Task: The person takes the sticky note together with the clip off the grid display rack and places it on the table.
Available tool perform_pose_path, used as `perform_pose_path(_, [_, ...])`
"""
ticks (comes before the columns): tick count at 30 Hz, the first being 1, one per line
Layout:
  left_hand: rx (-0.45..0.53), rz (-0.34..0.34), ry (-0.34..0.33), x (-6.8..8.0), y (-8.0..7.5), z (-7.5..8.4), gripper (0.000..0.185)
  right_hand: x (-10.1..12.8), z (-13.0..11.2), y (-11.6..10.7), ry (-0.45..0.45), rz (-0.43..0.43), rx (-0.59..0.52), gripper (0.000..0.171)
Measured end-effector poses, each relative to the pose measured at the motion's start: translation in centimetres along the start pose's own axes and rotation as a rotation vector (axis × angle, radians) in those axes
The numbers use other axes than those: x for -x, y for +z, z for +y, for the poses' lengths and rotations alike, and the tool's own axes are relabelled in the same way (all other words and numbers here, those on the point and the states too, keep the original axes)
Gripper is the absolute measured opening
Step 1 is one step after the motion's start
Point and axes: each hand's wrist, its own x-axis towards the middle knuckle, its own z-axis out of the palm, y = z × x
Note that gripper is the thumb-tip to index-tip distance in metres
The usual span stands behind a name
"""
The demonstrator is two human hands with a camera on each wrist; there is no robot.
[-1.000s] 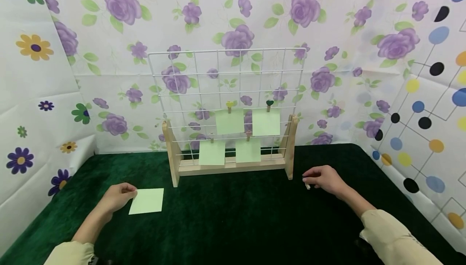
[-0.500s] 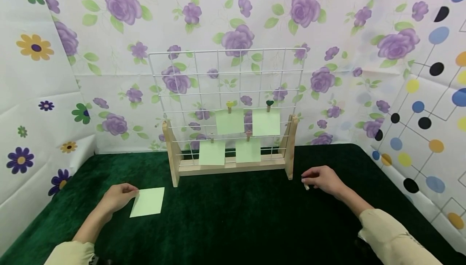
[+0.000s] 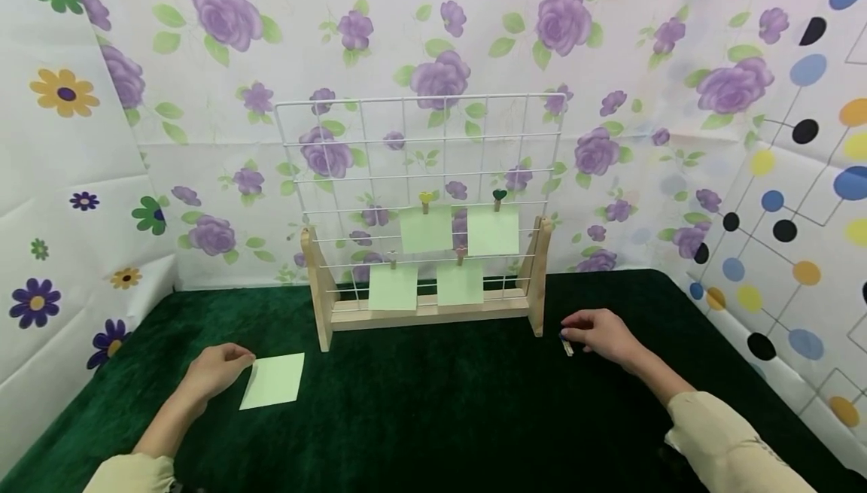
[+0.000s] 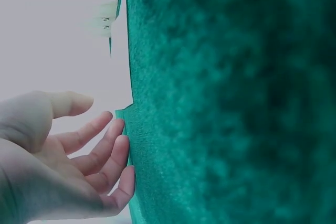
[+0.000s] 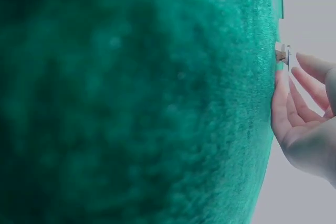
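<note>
In the head view my left hand [image 3: 215, 371] pinches the upper left corner of a square pale green paper note [image 3: 274, 381] low over the cloth at left. The left wrist view shows that hand [image 4: 79, 156] with its fingers loosely bent beside the note's edge. At right, my right hand [image 3: 603, 335] holds a small wooden clothespin [image 3: 567, 347] with a blue top between thumb and fingertips, close to the cloth. In the right wrist view the clothespin [image 5: 283, 55] sits at the tips of thumb and forefinger.
A white wire grid rack [image 3: 427, 175] on a wooden stand [image 3: 433, 316] rises at the back middle. Several green notes [image 3: 493, 231] hang on it from clothespins, one with a yellow heart [image 3: 425, 197]. Dark green cloth [image 3: 420, 410] covers the table; patterned sheets enclose it.
The note has turned slightly at my left fingertips, its near edge coming toward me. The clothespin has shifted in my right fingers, and its blue top now shows. The head view tilted slightly.
</note>
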Motion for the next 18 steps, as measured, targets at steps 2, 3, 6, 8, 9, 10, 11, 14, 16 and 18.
perform_pose_path(2, [-0.003,0.006,0.013,0.1,-0.1,0.0,0.041,0.0,-0.1,-0.1,0.001,0.016,-0.008,0.033])
perform_pose_path(3, [-0.003,0.009,0.023,0.1,-0.1,0.0,0.041,-0.1,-0.2,-0.2,0.001,0.026,-0.015,0.033])
perform_pose_path(6, [0.003,0.030,0.059,0.4,-0.2,0.1,0.043,-0.2,-0.5,-0.4,0.004,0.058,-0.047,0.037])
perform_pose_path(8, [0.012,0.056,0.083,0.7,-0.1,0.5,0.043,-0.2,-0.9,-0.5,-0.002,0.082,-0.071,0.040])
perform_pose_path(9, [0.017,0.071,0.094,0.8,0.0,0.8,0.043,-0.2,-1.2,-0.6,-0.011,0.090,-0.083,0.041])
perform_pose_path(10, [0.022,0.087,0.103,0.9,0.1,1.1,0.043,-0.2,-1.5,-0.7,-0.022,0.099,-0.092,0.042])
perform_pose_path(11, [0.029,0.103,0.111,1.1,0.2,1.5,0.042,-0.1,-1.8,-0.9,-0.036,0.104,-0.101,0.043])
perform_pose_path(14, [0.052,0.149,0.134,1.3,0.5,3.0,0.041,-0.1,-2.8,-1.1,-0.077,0.125,-0.117,0.043])
perform_pose_path(16, [0.074,0.177,0.154,1.4,0.7,4.0,0.040,-0.1,-3.5,-1.2,-0.105,0.137,-0.127,0.042])
perform_pose_path(18, [0.097,0.205,0.172,1.4,0.8,5.1,0.040,-0.2,-4.3,-1.2,-0.125,0.143,-0.132,0.042])
